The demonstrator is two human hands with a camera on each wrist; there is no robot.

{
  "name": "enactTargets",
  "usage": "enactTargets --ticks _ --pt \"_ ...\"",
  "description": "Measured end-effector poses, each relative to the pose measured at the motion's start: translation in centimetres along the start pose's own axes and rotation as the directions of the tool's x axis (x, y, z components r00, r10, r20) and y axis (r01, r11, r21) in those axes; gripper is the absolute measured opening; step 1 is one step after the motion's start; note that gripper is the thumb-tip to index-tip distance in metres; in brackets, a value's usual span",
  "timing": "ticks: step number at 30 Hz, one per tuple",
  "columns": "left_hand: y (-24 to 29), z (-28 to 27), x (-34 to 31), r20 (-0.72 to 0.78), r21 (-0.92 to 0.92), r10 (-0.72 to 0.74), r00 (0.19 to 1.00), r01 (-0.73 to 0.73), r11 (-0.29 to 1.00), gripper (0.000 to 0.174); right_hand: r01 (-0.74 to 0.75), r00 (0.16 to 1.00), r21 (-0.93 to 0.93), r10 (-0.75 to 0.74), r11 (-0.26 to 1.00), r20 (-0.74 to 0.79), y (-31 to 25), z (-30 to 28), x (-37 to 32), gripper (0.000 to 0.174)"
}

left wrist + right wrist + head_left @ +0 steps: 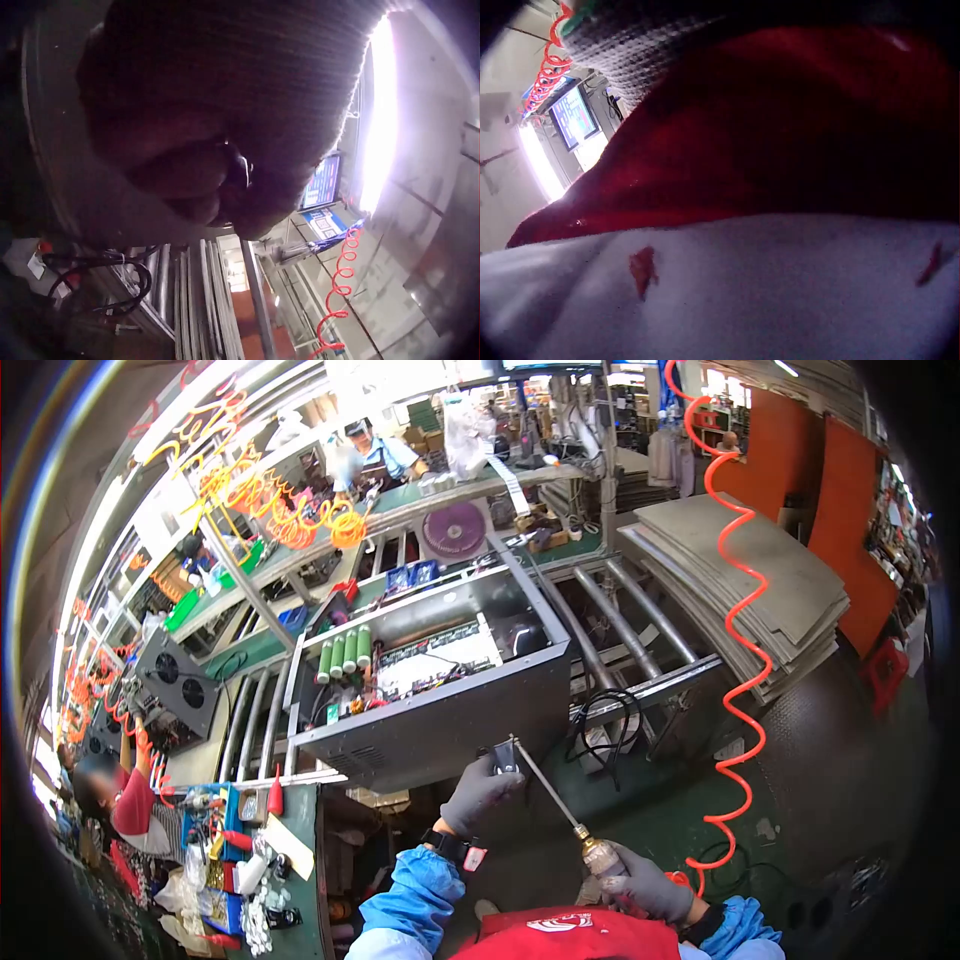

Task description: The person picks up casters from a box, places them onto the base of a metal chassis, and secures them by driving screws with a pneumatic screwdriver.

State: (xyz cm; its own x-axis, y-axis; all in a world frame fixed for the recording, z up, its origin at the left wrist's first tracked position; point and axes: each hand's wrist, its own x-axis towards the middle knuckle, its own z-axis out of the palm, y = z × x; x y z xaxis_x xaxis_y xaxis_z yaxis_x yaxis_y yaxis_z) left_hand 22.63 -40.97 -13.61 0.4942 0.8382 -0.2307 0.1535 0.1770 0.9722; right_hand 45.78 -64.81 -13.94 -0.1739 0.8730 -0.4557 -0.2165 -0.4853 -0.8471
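In the head view, my gloved left hand (482, 797) pinches a small dark part (506, 757) with a shiny face, close to the near side of a large grey metal case (440, 735). What kind of part it is, I cannot tell. My gloved right hand (650, 882) grips an air screwdriver (601, 856) low in front of the red apron (575, 935). Its long shaft slants up leftward, the tip overlapping the part's upper edge. Curled left fingers (180, 176) appear dark in the left wrist view. Apron and glove cover most of the right wrist view.
The open-topped case, with green cylinders (345, 653) and circuit boards inside, rests on a roller conveyor (262, 720). A coiled red hose (745, 660) hangs at right, before stacked panels (740, 565). Black cable (608, 710) lies beside the case. Small parts crowd the bench at left.
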Motion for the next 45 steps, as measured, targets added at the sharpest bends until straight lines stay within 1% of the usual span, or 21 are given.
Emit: enactTargets --ticks 1,2,4,5,6,7,8,9,13,16,19,22,24,27,30,33,36,39,40,43,45 --pt "0.4 0.7 0.6 0.011 0.005 -0.014 1.000 0.014 1.000 0.023 0.004 1.000 0.015 -0.004 1.000 -0.017 -0.5 -0.1 -0.2 0.073" --pt "1.1 1.7 1.4 0.031 -0.079 0.000 1.000 0.003 0.997 0.022 0.015 0.999 0.054 -0.012 0.998 -0.048 -1.1 -0.1 -0.4 0.073" --pt "1.6 4.0 3.6 0.014 -0.246 0.067 0.998 -0.062 0.967 0.021 0.036 0.994 0.126 -0.022 0.991 -0.109 -2.5 -0.1 -0.5 0.071" --pt "2.0 4.9 4.5 0.001 -0.330 0.098 0.995 -0.092 0.939 0.021 0.045 0.993 0.141 -0.028 0.989 -0.116 -2.8 -0.2 -0.5 0.070" --pt "3.0 5.4 5.0 0.029 -0.353 0.035 0.999 -0.023 0.935 0.021 0.054 0.992 0.152 -0.036 0.987 -0.123 -3.2 -0.6 -0.3 0.069" --pt "3.3 6.0 5.7 0.008 -0.399 0.049 0.999 -0.042 0.916 0.021 0.064 0.991 0.160 -0.044 0.985 -0.127 -3.7 -0.9 0.0 0.068" --pt "3.4 6.5 6.5 -0.016 -0.444 0.061 0.998 -0.062 0.894 0.021 0.095 0.985 0.093 -0.080 0.991 -0.152 -4.2 -1.0 0.3 0.066" --pt "3.4 6.9 7.2 -0.042 -0.486 0.071 0.997 -0.083 0.870 0.021 0.091 0.986 0.103 -0.075 0.990 -0.150 -4.6 -1.2 0.6 0.066" --pt "4.7 7.5 8.1 -0.128 -0.458 0.054 0.990 -0.107 0.882 0.018 0.103 0.987 0.123 -0.086 0.987 -0.136 -5.8 -2.1 2.0 0.067" --pt "5.7 7.5 8.2 -0.156 -0.448 0.027 0.987 -0.096 0.889 0.015 0.084 0.989 0.111 -0.069 0.990 -0.130 -6.8 -2.3 2.5 0.065" --pt "4.2 7.1 10.3 -0.160 -0.369 0.051 0.986 -0.107 0.923 0.024 0.056 0.991 0.087 -0.045 0.995 -0.125 -7.4 -2.5 3.0 0.061" --pt "3.3 7.0 10.5 -0.196 -0.328 0.059 0.979 -0.123 0.937 0.024 0.033 0.990 0.074 -0.022 0.997 -0.140 -7.5 -2.2 2.8 0.060" --pt "3.0 6.8 10.4 -0.187 -0.337 0.041 0.981 -0.104 0.936 0.025 0.021 0.990 0.055 -0.013 0.998 -0.142 -7.8 -2.0 2.9 0.060" --pt "3.2 6.7 10.5 -0.179 -0.345 0.019 0.984 -0.081 0.935 0.025 0.012 0.985 0.032 -0.006 0.999 -0.171 -8.4 -1.5 2.8 0.053" --pt "3.3 6.8 10.2 -0.172 -0.355 0.021 0.985 -0.082 0.931 0.024 -0.042 0.998 0.307 0.056 0.951 -0.036 -10.2 -1.0 1.6 0.039" --pt "3.4 6.6 10.2 -0.166 -0.357 0.033 0.986 -0.092 0.930 0.022 -0.082 0.997 0.401 0.076 0.912 0.031 -10.1 -1.1 1.7 0.030" --pt "3.5 6.6 10.0 -0.151 -0.382 0.037 0.988 -0.093 0.920 0.021 -0.060 0.998 0.369 0.061 0.927 0.007 -10.3 -0.6 1.8 0.032" --pt "2.9 6.4 10.4 -0.117 -0.454 0.027 0.993 -0.078 0.888 0.017 -0.051 0.996 0.240 0.066 0.969 -0.056 -11.2 0.1 1.6 0.026" --pt "2.8 6.3 10.5 -0.101 -0.479 0.022 0.995 -0.068 0.875 0.015 -0.055 0.996 0.229 0.071 0.972 -0.062 -11.1 0.2 1.6 0.027" --pt "3.1 6.6 10.5 -0.155 -0.403 0.014 0.988 -0.076 0.912 0.016 -0.059 0.994 0.193 0.076 0.979 -0.082 -10.7 0.1 2.2 0.030" --pt "2.9 6.9 10.3 -0.162 -0.410 0.018 0.987 -0.084 0.908 0.017 -0.059 0.992 0.179 0.078 0.982 -0.097 -10.0 0.1 2.4 0.034"
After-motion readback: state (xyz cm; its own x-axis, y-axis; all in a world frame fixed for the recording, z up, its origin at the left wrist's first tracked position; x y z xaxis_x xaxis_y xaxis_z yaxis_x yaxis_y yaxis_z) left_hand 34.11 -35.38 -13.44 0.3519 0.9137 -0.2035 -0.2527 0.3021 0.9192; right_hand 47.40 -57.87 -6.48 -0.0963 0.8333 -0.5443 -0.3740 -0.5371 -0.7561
